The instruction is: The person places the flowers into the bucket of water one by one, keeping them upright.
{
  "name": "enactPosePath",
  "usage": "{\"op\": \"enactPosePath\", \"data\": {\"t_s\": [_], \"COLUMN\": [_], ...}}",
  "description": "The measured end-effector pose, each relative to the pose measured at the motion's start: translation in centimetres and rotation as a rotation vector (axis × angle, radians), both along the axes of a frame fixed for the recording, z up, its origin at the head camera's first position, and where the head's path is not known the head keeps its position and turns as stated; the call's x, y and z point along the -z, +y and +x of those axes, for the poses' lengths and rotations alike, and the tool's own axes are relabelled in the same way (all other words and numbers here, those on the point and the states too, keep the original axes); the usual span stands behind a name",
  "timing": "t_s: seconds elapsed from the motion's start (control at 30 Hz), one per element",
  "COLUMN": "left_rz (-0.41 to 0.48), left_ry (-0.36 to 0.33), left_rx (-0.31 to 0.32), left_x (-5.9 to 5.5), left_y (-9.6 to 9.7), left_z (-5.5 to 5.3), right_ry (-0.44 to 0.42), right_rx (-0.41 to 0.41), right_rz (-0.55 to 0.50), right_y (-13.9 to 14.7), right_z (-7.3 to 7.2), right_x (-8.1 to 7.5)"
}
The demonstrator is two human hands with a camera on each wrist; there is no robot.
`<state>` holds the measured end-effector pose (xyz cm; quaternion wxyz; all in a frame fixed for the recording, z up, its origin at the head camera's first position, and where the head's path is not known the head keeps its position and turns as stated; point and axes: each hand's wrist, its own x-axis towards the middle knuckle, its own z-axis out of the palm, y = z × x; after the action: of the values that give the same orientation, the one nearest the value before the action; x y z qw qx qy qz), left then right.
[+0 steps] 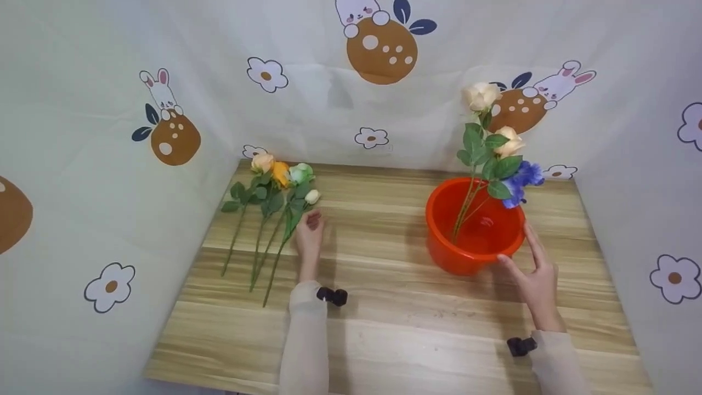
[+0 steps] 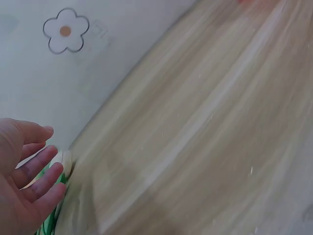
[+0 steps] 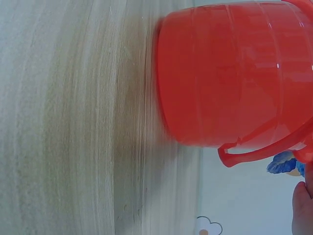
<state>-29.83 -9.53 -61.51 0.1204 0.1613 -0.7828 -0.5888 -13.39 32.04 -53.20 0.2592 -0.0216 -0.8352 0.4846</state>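
My left hand [image 1: 311, 233] is beside the lying artificial flowers, close to the white bud [image 1: 312, 197] and its green stem. In the left wrist view its fingers [image 2: 41, 181] are spread and relaxed with nothing gripped. The row includes a peach rose [image 1: 262, 162], an orange flower [image 1: 281, 174] and a pale green flower [image 1: 300, 173]. My right hand [image 1: 540, 282] touches the rim of a red plastic bucket [image 1: 455, 258], thumb and fingers extended apart. Two cream roses [image 1: 482, 96] and a blue flower [image 1: 513, 192] lean inside it, stems down.
Everything stands on a wood-grain table [image 1: 378, 236], enclosed by a pale patterned cloth [image 1: 307, 115] at the back and sides. A red handle [image 3: 264, 151] hangs along the bucket's outside. Black wrist cameras [image 1: 332, 297] sit on both sleeves.
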Motion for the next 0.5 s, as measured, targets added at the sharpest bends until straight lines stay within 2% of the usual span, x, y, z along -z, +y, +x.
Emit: {"op": "enactPosePath", "data": {"t_s": [0.17, 0.33, 0.5], "left_rz": [-0.027, -0.015, -0.077], "left_ry": [-0.031, -0.019, -0.038], "left_rx": [-0.056, -0.098, -0.132], "left_x": [0.6, 1.4, 1.8], "left_y": [-2.6, -4.9, -6.8], "left_z": [0.8, 1.7, 2.9], "right_ry": [-0.003, 0.008, 0.030], "right_rx": [0.000, -0.002, 0.007], "right_rz": [-0.001, -0.002, 0.007], "right_y": [0.1, 0.1, 0.0], "right_z": [0.0, -0.1, -0.1], "right_x": [0.0, 0.2, 0.2]}}
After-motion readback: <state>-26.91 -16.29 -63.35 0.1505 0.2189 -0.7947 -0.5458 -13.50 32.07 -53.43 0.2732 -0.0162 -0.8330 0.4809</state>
